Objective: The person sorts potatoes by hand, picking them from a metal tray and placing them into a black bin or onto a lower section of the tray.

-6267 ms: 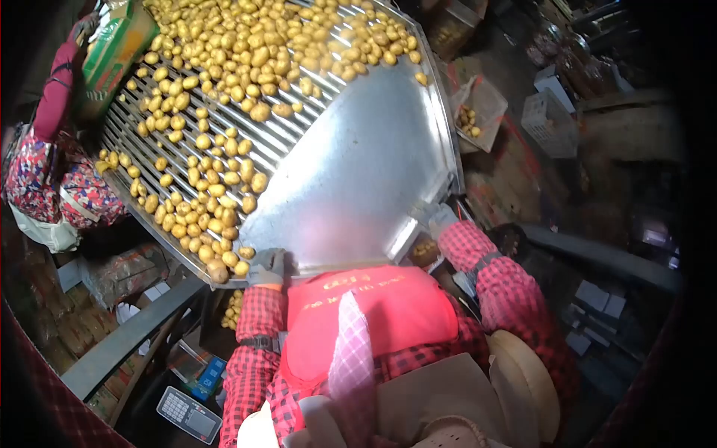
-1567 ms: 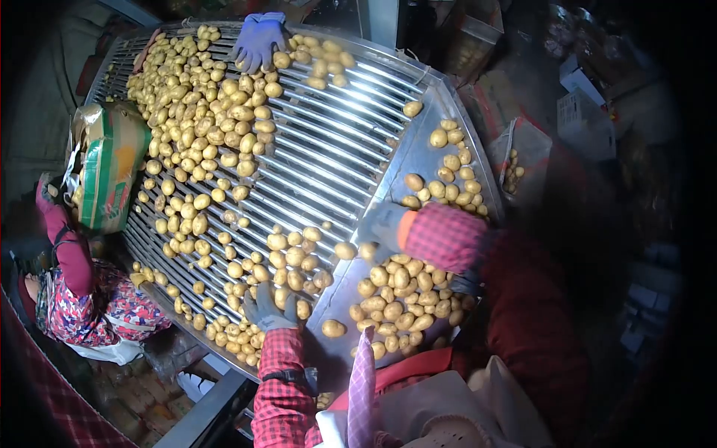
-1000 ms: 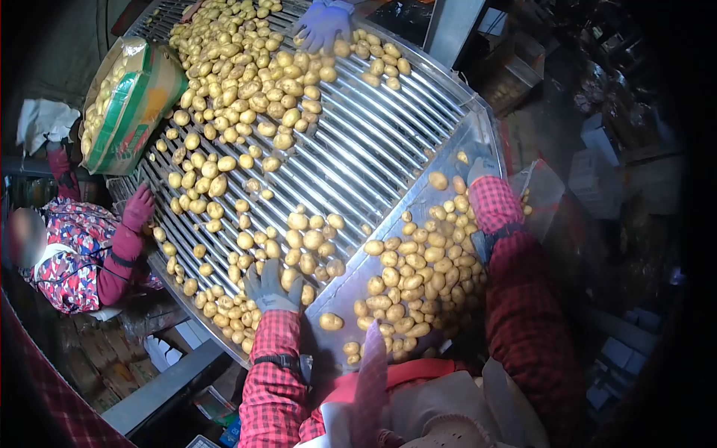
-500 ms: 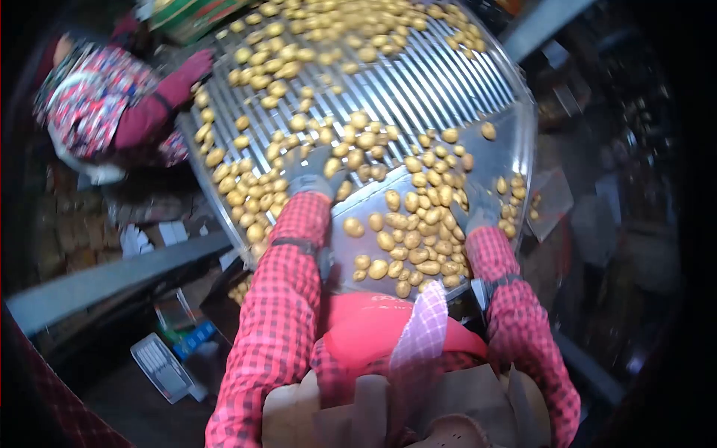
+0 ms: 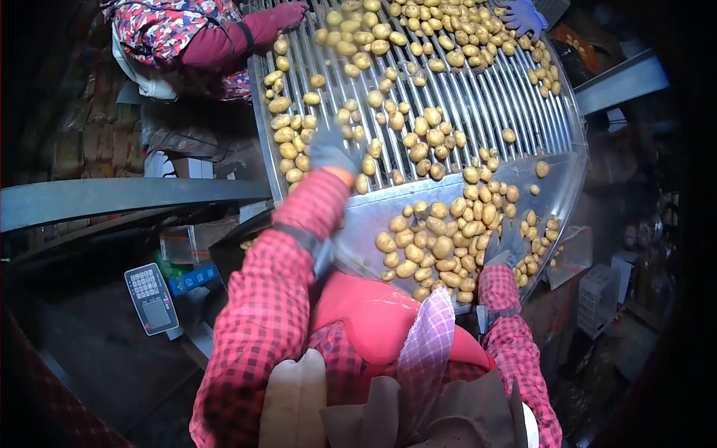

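Note:
Both my hands wear grey gloves. My left hand is over the left part of the metal roller rack, beside a few potatoes; motion smears its fingers. My right hand rests among potatoes at the right of the smooth metal tray, fingers spread. A pile of potatoes lies on the tray to the left of my right hand. More potatoes sit on the rollers beyond the tray, and others line the rack's left side.
A person in a patterned top stands at the upper left, a gloved hand on the rack's edge. Another person's purple-gloved hand is at the far right. A keypad device and a grey beam are at left.
The view has shifted. My left hand has moved left and away from the potatoes in the middle of the rack. Potatoes now gather closer together on the tray. The purple-gloved hand has come into view.

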Motion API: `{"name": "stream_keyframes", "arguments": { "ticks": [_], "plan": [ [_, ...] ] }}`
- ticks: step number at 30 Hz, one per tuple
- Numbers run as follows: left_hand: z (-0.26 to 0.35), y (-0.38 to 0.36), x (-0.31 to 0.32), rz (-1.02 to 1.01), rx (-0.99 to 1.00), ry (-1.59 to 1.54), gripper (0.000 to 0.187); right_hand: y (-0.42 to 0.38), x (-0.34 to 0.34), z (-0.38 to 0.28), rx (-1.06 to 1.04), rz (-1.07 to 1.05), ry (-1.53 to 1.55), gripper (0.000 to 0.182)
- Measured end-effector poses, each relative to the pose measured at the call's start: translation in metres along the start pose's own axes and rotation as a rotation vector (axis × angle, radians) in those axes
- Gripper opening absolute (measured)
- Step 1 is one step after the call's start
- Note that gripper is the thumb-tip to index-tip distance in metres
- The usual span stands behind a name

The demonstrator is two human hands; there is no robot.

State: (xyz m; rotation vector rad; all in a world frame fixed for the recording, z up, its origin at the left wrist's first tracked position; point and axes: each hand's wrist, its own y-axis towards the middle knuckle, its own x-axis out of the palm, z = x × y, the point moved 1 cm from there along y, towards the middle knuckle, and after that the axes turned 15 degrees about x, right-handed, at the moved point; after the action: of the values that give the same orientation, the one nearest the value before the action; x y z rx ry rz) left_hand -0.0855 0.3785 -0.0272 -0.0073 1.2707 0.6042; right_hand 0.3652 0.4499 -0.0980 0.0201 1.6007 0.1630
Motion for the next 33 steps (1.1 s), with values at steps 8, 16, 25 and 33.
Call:
{"name": "stream_keyframes", "arguments": {
  "ticks": [8, 16, 25, 33],
  "plan": [
    [-0.107, -0.001, 0.029, -0.041, -0.493, 0.087, 0.075, 0.0, -0.015, -0.004, -0.043, 0.064, 0.044, 0.05],
    [0.057, -0.055, 0.045, -0.457, -0.191, 0.055, 0.061, 0.011, -0.016, -0.007, -0.096, 0.15, 0.083, 0.047],
    [0.024, 0.057, 0.052, -0.155, -0.085, 0.23, 0.066, 0.016, -0.019, -0.003, -0.064, 0.035, 0.099, 0.045],
    [0.131, 0.084, 0.112, -0.601, -0.177, 0.143, 0.074, 0.013, -0.016, -0.005, -0.097, 0.162, 0.115, 0.04]
  ]
}}
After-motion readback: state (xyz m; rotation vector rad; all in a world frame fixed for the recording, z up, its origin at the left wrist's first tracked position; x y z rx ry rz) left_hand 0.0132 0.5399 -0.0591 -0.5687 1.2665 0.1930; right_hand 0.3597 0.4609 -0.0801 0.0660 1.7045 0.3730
